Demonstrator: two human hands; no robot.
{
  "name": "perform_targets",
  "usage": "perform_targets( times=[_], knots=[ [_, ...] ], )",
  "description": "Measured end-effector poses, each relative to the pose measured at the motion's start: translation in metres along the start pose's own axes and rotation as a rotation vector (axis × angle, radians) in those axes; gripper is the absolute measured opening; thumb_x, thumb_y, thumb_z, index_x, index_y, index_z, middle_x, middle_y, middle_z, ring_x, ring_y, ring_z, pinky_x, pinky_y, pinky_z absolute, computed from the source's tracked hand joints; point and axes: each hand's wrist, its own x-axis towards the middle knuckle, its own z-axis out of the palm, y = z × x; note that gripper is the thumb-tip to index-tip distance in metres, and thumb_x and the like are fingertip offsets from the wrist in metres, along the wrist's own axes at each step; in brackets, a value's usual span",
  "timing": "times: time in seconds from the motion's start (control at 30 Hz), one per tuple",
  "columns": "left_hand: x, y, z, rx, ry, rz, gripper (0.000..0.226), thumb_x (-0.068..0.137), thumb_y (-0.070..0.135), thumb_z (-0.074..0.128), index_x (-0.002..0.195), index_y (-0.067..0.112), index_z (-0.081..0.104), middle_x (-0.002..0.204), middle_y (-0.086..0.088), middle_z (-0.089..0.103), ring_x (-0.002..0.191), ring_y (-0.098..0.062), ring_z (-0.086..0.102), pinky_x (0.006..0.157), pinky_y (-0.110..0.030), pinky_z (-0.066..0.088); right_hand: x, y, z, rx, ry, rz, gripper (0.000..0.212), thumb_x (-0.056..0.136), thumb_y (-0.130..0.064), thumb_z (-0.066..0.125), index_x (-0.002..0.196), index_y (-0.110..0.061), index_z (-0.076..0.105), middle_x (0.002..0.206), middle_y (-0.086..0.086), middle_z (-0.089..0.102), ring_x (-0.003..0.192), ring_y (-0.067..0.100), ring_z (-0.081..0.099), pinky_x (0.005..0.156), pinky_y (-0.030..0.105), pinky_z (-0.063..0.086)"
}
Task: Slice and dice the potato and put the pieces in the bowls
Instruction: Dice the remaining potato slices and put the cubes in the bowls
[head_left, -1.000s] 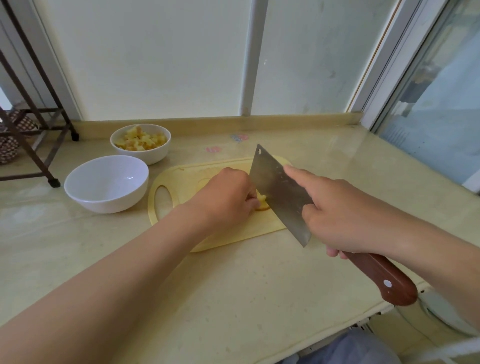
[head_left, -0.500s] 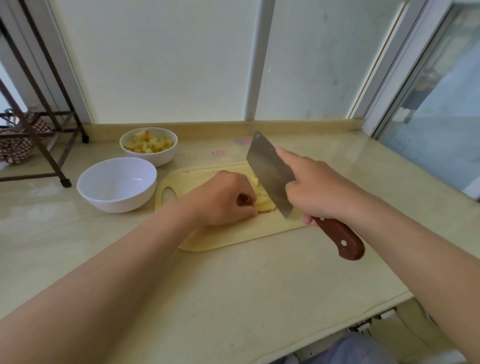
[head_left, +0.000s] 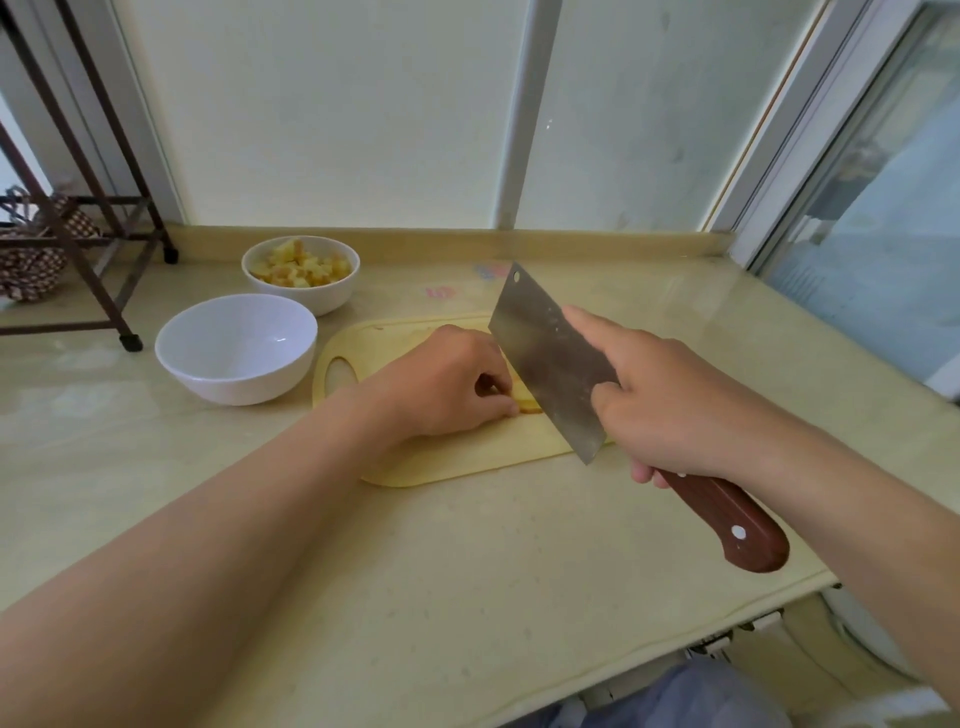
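We catch the chop mid-stroke: within the past second the cleaver (head_left: 550, 364) has lifted off the board (head_left: 467, 457) and now stands tilted with its edge at the potato (head_left: 525, 404) again; the left hand (head_left: 447, 384) has not left its post. That points, we judge, to steady slicing with more cuts to come, and the pieces not yet ready for a bowl.

The left hand's fingers are curled knuckles-up, clamping the potato to the middle of the board; only a thin pale-yellow sliver shows between hand and blade. The right hand (head_left: 670, 410) grips the cleaver where blade meets handle, index finger (head_left: 587, 325) stretched along the flat of the steel.

The blade is broad, rectangular and dull grey, with a hole at its far corner; the handle is reddish wood with a pale rivet. The board is smooth cream plastic with rounded corners and an oval grip slot. The near bowl (head_left: 234, 384), glossy white, holds nothing; the far bowl (head_left: 317, 296) holds rough yellow dice (head_left: 301, 265). The desk (head_left: 467, 571) is polished beige stone; a dark metal rack (head_left: 104, 260) stands at the left.
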Motion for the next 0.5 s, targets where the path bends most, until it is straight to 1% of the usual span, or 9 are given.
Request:
perform_targets(
  times=[0.03,0.17,0.27,0.4,0.5],
  knots=[
    [0.000,-0.001,0.001,-0.005,0.002,0.002,0.013,0.079,0.029,0.078,0.085,0.017,0.078,0.084,0.006,0.065,0.072,-0.007,0.058,0.072,-0.028,0.051,-0.001,0.001,0.000,-0.008,-0.002,-0.001,0.079,0.101,-0.013,0.037,0.160,-0.055,0.008,0.105,0.000,0.063,0.050,0.018,0.071,0.048,0.033,0.060],
    [0.001,-0.002,0.001,-0.022,0.001,0.009,0.012,0.079,0.027,0.079,0.084,0.016,0.079,0.085,0.003,0.066,0.072,-0.010,0.059,0.070,-0.034,0.053,-0.005,0.002,0.002,-0.051,-0.011,-0.019,0.077,0.102,-0.014,0.037,0.160,-0.056,0.007,0.087,0.002,0.062,0.051,0.019,0.071,0.047,0.030,0.058],
    [0.002,-0.002,0.000,-0.005,0.003,0.038,0.012,0.080,0.027,0.079,0.086,0.016,0.079,0.085,0.001,0.067,0.070,-0.010,0.059,0.069,-0.034,0.052,-0.004,-0.002,0.005,-0.080,-0.019,-0.020,0.078,0.102,-0.014,0.037,0.160,-0.055,0.004,0.087,0.004,0.065,0.054,0.021,0.072,0.051,0.037,0.062],
    [0.002,-0.005,0.001,0.020,0.037,0.087,0.011,0.079,0.025,0.079,0.080,0.014,0.079,0.079,-0.001,0.067,0.064,-0.012,0.057,0.064,-0.033,0.050,0.001,-0.008,0.016,-0.112,-0.028,-0.014,0.082,0.101,-0.012,0.038,0.162,-0.051,-0.002,0.084,0.003,0.065,0.055,0.020,0.072,0.055,0.037,0.063],
    [0.003,-0.007,0.003,0.037,0.042,0.106,0.012,0.079,0.024,0.078,0.077,0.013,0.078,0.078,-0.002,0.067,0.062,-0.015,0.057,0.062,-0.031,0.048,0.012,-0.014,0.018,-0.105,-0.041,0.017,0.085,0.099,-0.009,0.040,0.163,-0.047,-0.002,0.078,0.003,0.064,0.053,0.019,0.071,0.056,0.036,0.063]
  ],
)
